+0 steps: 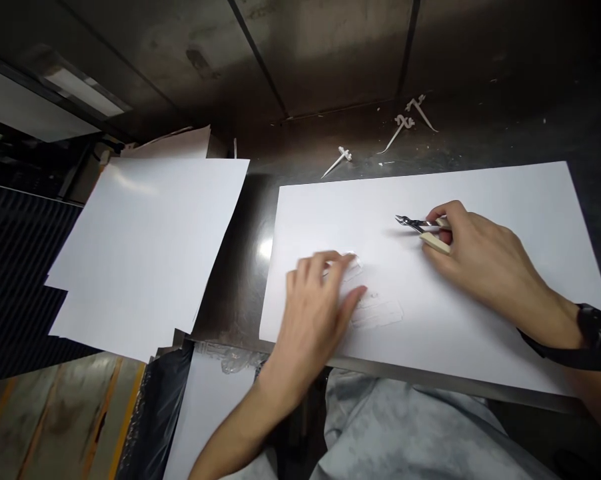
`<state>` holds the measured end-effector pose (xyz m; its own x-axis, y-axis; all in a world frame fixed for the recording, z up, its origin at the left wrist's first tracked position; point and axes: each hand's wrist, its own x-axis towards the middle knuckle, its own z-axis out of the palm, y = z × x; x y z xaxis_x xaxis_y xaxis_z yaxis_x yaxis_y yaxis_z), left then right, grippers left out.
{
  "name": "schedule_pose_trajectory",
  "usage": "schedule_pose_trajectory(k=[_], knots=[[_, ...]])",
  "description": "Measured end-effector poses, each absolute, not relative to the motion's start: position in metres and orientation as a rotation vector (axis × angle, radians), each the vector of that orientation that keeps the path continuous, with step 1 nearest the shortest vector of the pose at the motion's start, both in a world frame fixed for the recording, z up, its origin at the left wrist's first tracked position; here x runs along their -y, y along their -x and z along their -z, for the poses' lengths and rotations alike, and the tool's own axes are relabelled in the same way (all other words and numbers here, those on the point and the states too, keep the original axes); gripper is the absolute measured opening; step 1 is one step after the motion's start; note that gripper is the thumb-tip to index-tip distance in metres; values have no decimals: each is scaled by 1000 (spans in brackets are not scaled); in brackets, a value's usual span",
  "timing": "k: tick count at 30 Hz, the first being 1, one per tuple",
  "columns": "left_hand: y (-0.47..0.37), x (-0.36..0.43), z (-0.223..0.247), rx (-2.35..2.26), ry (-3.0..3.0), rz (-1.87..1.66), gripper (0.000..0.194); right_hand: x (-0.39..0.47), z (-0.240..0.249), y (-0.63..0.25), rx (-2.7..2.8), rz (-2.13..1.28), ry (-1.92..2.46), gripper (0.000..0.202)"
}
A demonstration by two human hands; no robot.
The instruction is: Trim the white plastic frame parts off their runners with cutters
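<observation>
In my right hand are small side cutters with cream handles, their metal jaws pointing left above a large white sheet. My left hand is slightly blurred over the sheet's left half, thumb and index finger apart. By its index fingertip lies a small clear or white flat piece, partly covered by the fingers; whether they touch it I cannot tell. A second thin, pale piece rests on the sheet just right of the thumb.
Several white plastic sprue scraps lie on the dark metal bench behind the sheet, with tiny crumbs around them. White sheets are stacked at the left. Black plastic and crumpled clear film are near the bench's front edge.
</observation>
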<state>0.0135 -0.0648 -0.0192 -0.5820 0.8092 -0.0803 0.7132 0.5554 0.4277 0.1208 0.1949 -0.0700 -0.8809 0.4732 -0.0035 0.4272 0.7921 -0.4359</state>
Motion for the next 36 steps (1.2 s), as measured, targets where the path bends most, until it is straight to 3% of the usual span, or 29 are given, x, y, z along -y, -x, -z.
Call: schedule_pose_trajectory(k=[4,13,16,20,23,29,33,36], knots=[[7,66,25,-2670,-1114,-308,52,-195,71,-121,2869,-634,694,31],[19,52,22,-2610,-1074,-281,23,-197,73,-122,2878,-549,578,33],[24,57,16,-2451,-1011,-476,15,-197,74,-121,2880,-527,541,33],[32,71,3,-2059,-782,-844,24,-197,75,-121,2873,-503,525,33],[29,78,-2,-1896,-720,-1045,19,-197,77,-122,2870,-495,523,34],[-2,69,9,-2140,-1080,-671,26,-197,77,-120,2869,-459,528,35],[-23,60,18,-2241,-1228,-317,48,-199,74,-120,2899,-482,559,36],[-32,58,15,-2238,-1288,-247,47,-203,69,-130,2953,-500,583,33]])
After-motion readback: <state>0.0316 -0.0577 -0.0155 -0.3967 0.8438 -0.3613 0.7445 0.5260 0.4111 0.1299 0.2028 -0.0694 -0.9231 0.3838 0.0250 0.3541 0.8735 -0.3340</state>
